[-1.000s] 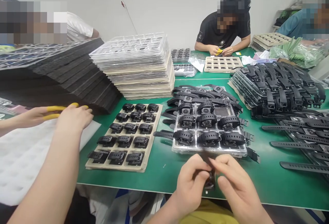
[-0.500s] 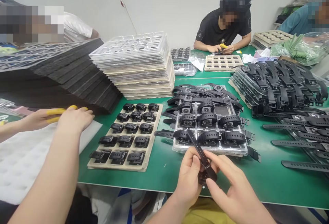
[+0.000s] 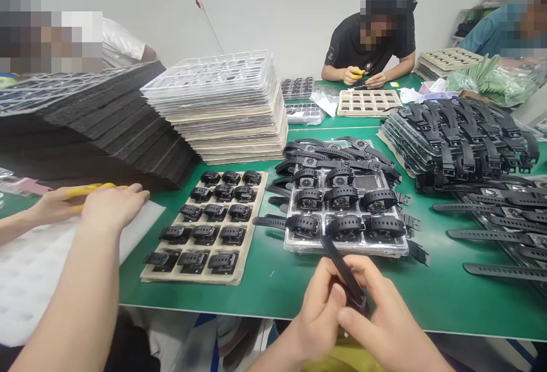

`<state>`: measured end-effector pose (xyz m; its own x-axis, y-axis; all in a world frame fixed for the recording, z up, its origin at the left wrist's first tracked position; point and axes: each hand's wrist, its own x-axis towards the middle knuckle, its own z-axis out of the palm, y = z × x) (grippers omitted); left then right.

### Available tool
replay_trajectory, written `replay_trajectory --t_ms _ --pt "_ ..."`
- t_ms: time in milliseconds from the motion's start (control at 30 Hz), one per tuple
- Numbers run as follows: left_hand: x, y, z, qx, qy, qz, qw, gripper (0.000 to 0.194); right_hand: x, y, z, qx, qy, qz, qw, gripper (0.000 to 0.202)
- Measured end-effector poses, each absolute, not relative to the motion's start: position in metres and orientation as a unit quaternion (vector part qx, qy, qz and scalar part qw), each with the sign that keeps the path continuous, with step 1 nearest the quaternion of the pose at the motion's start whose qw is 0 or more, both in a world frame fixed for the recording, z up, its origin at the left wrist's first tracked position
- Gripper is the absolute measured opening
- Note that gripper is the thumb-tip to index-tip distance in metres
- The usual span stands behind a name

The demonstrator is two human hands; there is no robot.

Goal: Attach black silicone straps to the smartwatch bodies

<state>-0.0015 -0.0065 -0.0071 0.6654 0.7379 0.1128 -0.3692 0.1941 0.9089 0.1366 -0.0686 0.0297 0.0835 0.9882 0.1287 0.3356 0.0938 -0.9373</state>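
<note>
Left hand: the left hand (image 3: 320, 303) is clamped on a black watch, fingers curled round its near end.
Right hand: the right hand (image 3: 370, 303) is closed on the same piece, thumb along its lower side.
Held watch: the held watch (image 3: 344, 272) lies between both hands at the tabletop's near edge, strap slanting up towards the clear tray; its case is mostly hidden.
Clear tray: just beyond the hands, the clear tray (image 3: 303, 242) carries watches with looped straps in its nearer rows; one compartment (image 3: 366, 183) is bare, and flatter straps cross its far end.
Tan tray: to the left on the green tabletop (image 3: 273, 286), the tan tray (image 3: 244, 246) has a looped watch in every compartment, so this one looks complete.
Right side: loose-strapped watches (image 3: 504, 224) and a laden stack (image 3: 465, 133) lie with straps unlooped, apparently the part left.
Progress: judged so, partway; the held piece is out of any tray.
Further out: piled trays (image 3: 217, 115), a dark foam stack (image 3: 115, 138) and co-workers' hands (image 3: 113, 207).
</note>
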Motion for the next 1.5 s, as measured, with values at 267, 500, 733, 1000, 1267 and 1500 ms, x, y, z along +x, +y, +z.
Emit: replay_trajectory --t_ms 267,500,733,1000,1267,1500 --pt "-0.020 0.015 0.013 0.673 0.194 0.298 0.649 0.051 0.138 -0.079 -0.002 -0.524 -0.469 0.328 0.631 0.012" --pt "-0.017 0.018 0.017 0.672 0.275 0.285 0.626 0.028 0.151 -0.078 -0.004 -0.529 -0.536 0.303 0.584 0.010" --pt "-0.012 0.019 0.025 0.690 0.288 0.262 0.610 0.025 0.161 -0.076 0.000 -0.547 -0.580 0.321 0.512 0.013" --pt "-0.013 0.015 0.024 0.715 0.259 0.277 0.587 0.019 0.154 -0.085 -0.011 -0.558 -0.538 0.171 0.608 0.035" --pt "-0.012 0.009 0.014 0.697 0.232 0.321 0.598 0.024 0.147 -0.080 -0.006 -0.495 -0.565 0.155 0.641 0.029" --pt "-0.011 0.008 0.010 0.687 0.224 0.352 0.595 0.029 0.142 -0.077 -0.012 -0.518 -0.489 0.148 0.686 0.025"
